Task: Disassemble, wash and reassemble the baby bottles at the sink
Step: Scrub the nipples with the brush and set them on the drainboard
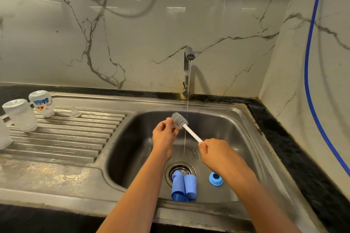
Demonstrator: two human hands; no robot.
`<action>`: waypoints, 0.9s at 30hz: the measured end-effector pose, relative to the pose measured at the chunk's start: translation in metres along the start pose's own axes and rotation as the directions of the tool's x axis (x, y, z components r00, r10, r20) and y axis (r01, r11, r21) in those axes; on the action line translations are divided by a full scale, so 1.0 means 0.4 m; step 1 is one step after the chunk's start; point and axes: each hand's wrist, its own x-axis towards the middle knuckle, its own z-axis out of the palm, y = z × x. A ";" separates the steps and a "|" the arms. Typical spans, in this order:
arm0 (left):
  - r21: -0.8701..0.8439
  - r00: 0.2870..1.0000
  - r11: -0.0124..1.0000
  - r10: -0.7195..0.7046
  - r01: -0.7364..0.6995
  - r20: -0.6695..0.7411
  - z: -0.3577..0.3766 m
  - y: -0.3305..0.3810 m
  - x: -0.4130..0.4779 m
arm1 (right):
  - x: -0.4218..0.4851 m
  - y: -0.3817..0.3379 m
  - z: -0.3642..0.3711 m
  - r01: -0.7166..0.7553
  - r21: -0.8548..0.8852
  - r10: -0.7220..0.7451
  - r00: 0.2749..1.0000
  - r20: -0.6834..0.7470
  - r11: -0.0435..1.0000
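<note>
Probably light and wet-slippery, the brush point(187, 128) at mid-frame was gripped by its stiff handle end in the right hand point(210, 149), while the left hand point(163, 133) pinched its soft bristles.

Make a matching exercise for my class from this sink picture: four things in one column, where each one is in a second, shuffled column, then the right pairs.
1. bottle brush
2. blue screw ring
3. printed bottle
4. blue caps

a. upside down on the draining board
b. lying at the drain
c. held above the basin
d. on the basin floor, right of the drain

Pairs: 1-c, 2-d, 3-a, 4-b
</note>
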 end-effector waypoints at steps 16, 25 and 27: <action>0.036 0.993 0.994 -0.107 0.105 0.043 -0.003 0.001 -0.005 | 0.005 0.006 -0.004 -0.018 0.002 0.018 0.998 0.056 1.000; 0.230 0.999 0.973 0.027 -0.036 0.041 -0.010 -0.011 0.003 | 0.004 0.014 -0.013 -0.065 -0.048 0.069 0.995 0.069 0.997; 0.298 0.995 0.952 0.041 -0.065 0.087 -0.005 -0.014 0.002 | 0.010 0.020 -0.007 -0.078 -0.047 0.080 0.996 0.036 0.996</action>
